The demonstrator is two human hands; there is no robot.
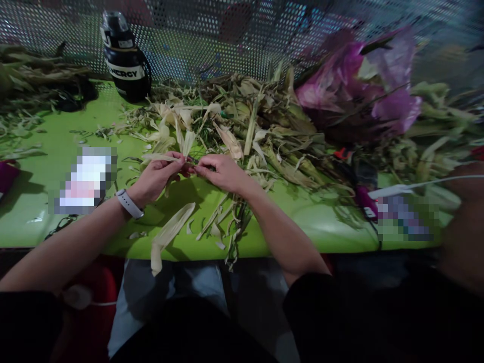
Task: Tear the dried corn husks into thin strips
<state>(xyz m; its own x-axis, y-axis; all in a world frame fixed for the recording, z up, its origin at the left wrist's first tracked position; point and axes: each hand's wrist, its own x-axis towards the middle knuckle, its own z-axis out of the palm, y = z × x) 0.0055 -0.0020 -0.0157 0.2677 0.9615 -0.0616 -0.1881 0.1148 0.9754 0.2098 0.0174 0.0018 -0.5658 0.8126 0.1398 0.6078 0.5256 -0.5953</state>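
Your left fingers (pixel 178 162) pinch shut on a pale husk (pixel 161 158), and your right fingers (pixel 199 170) close on its other end, tips almost touching. Your left hand (pixel 157 177) and right hand (pixel 223 172) meet knuckles-up just above the green desk (pixel 321 222), near its front edge. Both forearms angle inward, with a watch (pixel 129 203) on the left wrist. A heap (pixel 264 121) of husks lies just behind, and a bottle (pixel 126 55) stands far left.
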